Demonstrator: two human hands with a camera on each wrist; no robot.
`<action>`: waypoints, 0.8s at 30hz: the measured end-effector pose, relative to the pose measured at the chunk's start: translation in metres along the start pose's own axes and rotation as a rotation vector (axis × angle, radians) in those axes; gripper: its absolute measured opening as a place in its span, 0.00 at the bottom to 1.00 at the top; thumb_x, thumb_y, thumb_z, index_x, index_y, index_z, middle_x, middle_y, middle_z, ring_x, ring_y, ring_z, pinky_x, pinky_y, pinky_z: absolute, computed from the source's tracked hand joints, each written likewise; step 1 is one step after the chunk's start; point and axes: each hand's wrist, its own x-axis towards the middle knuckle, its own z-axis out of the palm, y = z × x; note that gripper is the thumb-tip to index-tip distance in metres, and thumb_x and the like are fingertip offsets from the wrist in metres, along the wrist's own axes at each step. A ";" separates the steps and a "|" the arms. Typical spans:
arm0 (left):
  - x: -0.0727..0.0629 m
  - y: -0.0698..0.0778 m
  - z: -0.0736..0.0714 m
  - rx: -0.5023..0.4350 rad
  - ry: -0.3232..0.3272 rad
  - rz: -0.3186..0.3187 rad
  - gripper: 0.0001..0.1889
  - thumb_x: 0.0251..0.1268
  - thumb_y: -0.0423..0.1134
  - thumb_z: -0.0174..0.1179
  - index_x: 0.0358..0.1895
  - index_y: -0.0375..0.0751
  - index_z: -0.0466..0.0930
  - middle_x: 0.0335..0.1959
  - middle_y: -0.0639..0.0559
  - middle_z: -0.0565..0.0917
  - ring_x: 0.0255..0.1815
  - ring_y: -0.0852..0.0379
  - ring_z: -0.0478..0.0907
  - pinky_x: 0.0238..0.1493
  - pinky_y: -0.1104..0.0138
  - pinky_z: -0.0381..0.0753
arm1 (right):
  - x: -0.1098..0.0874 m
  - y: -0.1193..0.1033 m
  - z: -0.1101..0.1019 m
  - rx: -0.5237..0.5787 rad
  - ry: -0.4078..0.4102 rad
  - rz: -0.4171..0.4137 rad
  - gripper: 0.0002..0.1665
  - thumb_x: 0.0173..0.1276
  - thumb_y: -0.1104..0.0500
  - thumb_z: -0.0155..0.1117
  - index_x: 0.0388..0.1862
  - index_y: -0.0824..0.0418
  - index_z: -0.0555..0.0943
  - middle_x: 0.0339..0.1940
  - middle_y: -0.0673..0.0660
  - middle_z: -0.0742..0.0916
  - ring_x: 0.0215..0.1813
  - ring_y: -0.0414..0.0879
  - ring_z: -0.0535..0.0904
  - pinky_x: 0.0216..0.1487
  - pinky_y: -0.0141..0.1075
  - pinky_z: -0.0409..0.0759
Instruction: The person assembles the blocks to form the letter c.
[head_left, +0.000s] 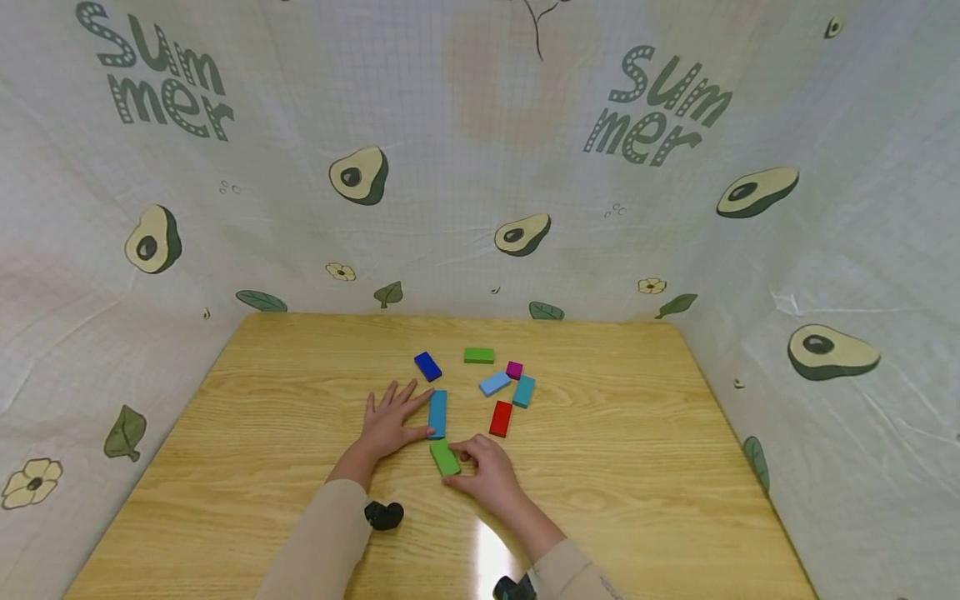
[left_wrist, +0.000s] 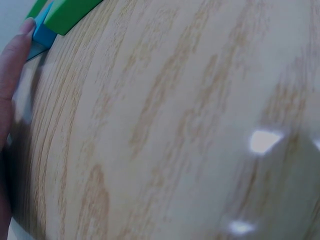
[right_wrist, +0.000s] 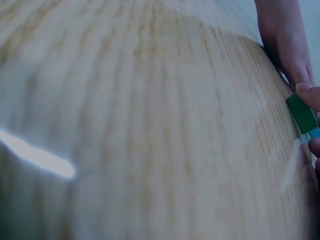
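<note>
A long blue block (head_left: 438,414) lies on the wooden table, its length running away from me. Along its left side is my left hand (head_left: 386,425), fingers spread and straight, with index fingertip at the far end and thumb by the near end. Just nearer, a green block (head_left: 445,458) sits slightly tilted, its far end close to the blue one. Thumb and index finger of my right hand (head_left: 487,473) pinch this green block from the right. In the right wrist view the thumb (right_wrist: 309,96) overlaps the green block (right_wrist: 301,114).
Beyond the hands lie a dark blue block (head_left: 428,367) and another green block (head_left: 479,356). To the right are a light blue block (head_left: 495,383), a magenta cube (head_left: 514,369), a teal block (head_left: 524,392) and a red block (head_left: 501,418). Printed cloth (head_left: 450,167) surrounds the table (head_left: 615,467).
</note>
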 end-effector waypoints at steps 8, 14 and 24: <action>-0.001 0.004 -0.004 0.000 -0.014 0.007 0.41 0.61 0.64 0.61 0.76 0.58 0.59 0.78 0.43 0.52 0.77 0.34 0.37 0.65 0.31 0.29 | -0.001 -0.001 -0.001 -0.004 0.002 0.009 0.29 0.55 0.46 0.77 0.55 0.53 0.84 0.33 0.41 0.77 0.34 0.37 0.69 0.37 0.31 0.70; -0.001 0.003 -0.005 0.006 -0.021 0.012 0.41 0.61 0.63 0.61 0.76 0.58 0.59 0.78 0.43 0.52 0.77 0.33 0.37 0.64 0.31 0.30 | 0.000 -0.001 0.000 -0.008 0.006 0.005 0.29 0.55 0.46 0.77 0.55 0.53 0.84 0.33 0.42 0.77 0.34 0.36 0.69 0.37 0.31 0.70; -0.001 0.004 -0.006 0.014 -0.034 0.013 0.41 0.62 0.63 0.60 0.77 0.57 0.58 0.78 0.42 0.51 0.77 0.33 0.37 0.64 0.31 0.30 | 0.000 0.000 -0.002 0.002 0.004 0.001 0.28 0.55 0.46 0.77 0.54 0.53 0.85 0.34 0.42 0.78 0.33 0.36 0.68 0.36 0.30 0.70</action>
